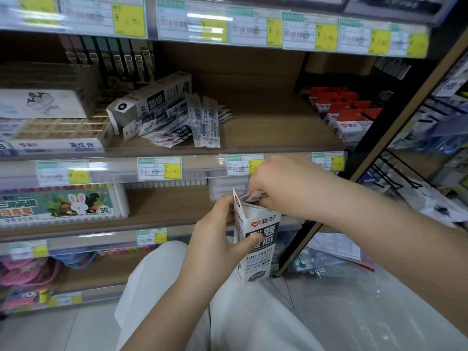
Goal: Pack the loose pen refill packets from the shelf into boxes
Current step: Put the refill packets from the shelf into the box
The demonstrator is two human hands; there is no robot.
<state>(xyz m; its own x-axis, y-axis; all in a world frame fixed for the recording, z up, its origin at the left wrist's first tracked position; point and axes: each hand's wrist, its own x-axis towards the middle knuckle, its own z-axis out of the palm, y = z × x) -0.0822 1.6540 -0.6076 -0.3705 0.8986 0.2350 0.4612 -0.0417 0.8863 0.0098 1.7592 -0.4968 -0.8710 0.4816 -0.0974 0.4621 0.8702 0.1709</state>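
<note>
Upright, the slim white carton marked GR1103 is gripped by the left hand; the right hand pinches glossy refill packets at its open top.

Two hands, two white refill boxes (one upright, one lying), four red-topped boxes.

I note yellow price labels along the shelf edges. A rabbit-printed crayon case sits on the lower left shelf. Red-topped cartons stand at the right end of the middle shelf. Stacked eraser boxes occupy its left end.
</note>
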